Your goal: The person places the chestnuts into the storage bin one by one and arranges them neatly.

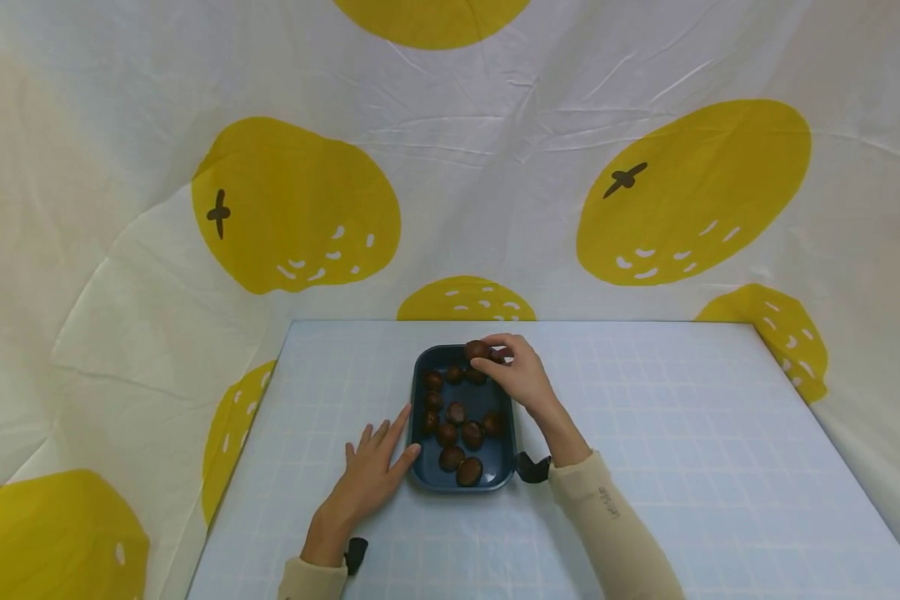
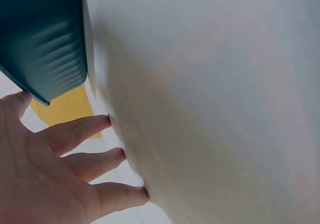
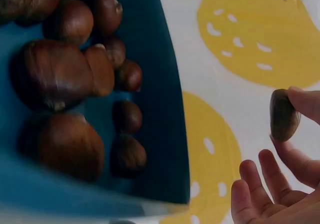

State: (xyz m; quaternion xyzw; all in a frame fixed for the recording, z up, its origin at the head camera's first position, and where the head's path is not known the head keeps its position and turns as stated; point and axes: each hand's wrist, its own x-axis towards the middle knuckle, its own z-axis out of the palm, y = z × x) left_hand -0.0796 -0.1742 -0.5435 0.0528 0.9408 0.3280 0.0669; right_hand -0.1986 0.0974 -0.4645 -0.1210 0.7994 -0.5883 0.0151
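Observation:
A dark blue tray (image 1: 462, 486) holds several brown chestnuts (image 1: 472, 434), spread along its left side and toward the near end. Over its far right corner, my right hand (image 1: 525, 379) pinches one chestnut (image 3: 284, 115) between thumb and finger. The other fingers of that hand are loosely bent and hold nothing. My left hand (image 1: 371, 477) lies spread beside the tray's left wall. In the left wrist view, one digit touches the blue tray (image 2: 55, 54) near its rim, while other fingertips (image 2: 137, 194) rest on the table surface.
The tray stands on a table with a pale blue grid cover (image 1: 667, 442). Behind and around the table hangs a white cloth with large yellow fruit prints (image 1: 697, 196). Black straps (image 1: 532, 468) show at both wrists, next to cream sleeves (image 1: 615, 525).

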